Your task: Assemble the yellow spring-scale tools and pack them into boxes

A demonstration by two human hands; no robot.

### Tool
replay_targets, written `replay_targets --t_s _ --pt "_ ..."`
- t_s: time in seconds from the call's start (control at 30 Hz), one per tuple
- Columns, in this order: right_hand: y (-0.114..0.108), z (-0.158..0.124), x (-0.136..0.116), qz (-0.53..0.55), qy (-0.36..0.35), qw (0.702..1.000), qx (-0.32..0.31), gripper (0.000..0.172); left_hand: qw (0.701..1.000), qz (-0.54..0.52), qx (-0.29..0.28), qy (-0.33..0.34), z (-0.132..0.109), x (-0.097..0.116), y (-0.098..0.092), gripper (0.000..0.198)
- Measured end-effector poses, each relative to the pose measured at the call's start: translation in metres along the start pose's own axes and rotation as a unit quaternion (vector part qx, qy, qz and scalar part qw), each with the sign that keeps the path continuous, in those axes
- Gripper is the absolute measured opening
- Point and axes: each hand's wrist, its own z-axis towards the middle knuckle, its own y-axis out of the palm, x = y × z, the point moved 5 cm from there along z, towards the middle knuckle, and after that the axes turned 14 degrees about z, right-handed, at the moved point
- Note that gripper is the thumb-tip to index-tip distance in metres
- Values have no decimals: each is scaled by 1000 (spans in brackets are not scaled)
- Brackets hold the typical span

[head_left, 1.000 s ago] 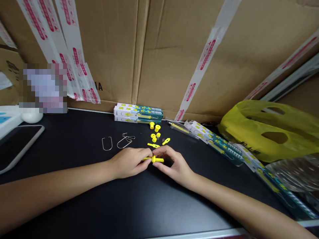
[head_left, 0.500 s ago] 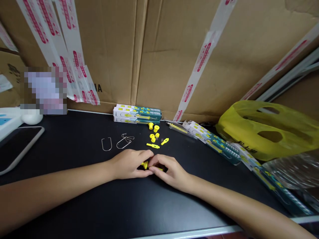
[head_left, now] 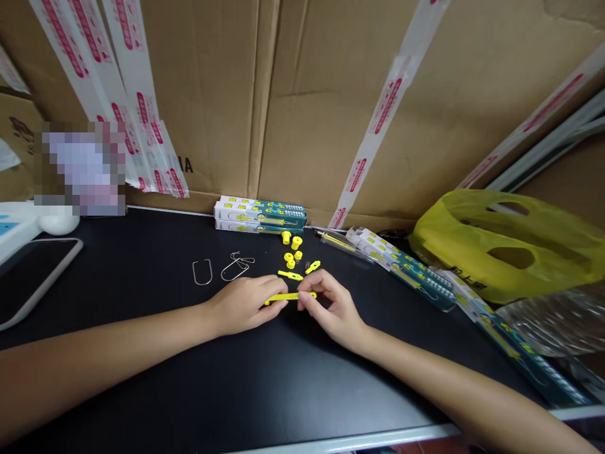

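Note:
A slim yellow plastic rod [head_left: 290,296] lies level between my two hands, just above the black tabletop. My left hand [head_left: 248,302] is closed around its left end, part of which the fingers hide. At the other end, my right hand [head_left: 333,309] pinches the rod between thumb and fingertips. Just beyond my fingers are two slotted yellow pieces [head_left: 290,275], a small spring [head_left: 307,265] and several yellow caps [head_left: 296,243]. Bent metal wires lie past my left hand: a U-shaped wire [head_left: 203,272] and some looped wire hooks [head_left: 237,266].
Two stacked printed boxes [head_left: 259,215] stand against the cardboard [head_left: 203,94]. More printed boxes [head_left: 401,268] run along the right, beside a clear packet [head_left: 345,244] and a yellow plastic bag [head_left: 501,246]. At far left lies a phone [head_left: 38,274] near a white device [head_left: 19,221].
My hands have moved slightly apart, the right one rightward and up. The yellow rod, mostly covered before, now shows between them. A yellow cap-like piece seen at my fingers is out of sight.

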Motion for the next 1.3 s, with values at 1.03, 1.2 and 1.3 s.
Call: replay_targets --t_s 1.03,1.2,1.3 --pt "14 39 1 -352 -93 921 -138 5 954 128 118 242 -10 27 -2 27" --pt "46 87 5 -410 -93 886 -193 8 953 132 118 246 -11 27 -1 26" --pt "61 113 17 -410 -38 881 -232 15 953 128 120 245 -11 27 0 25"
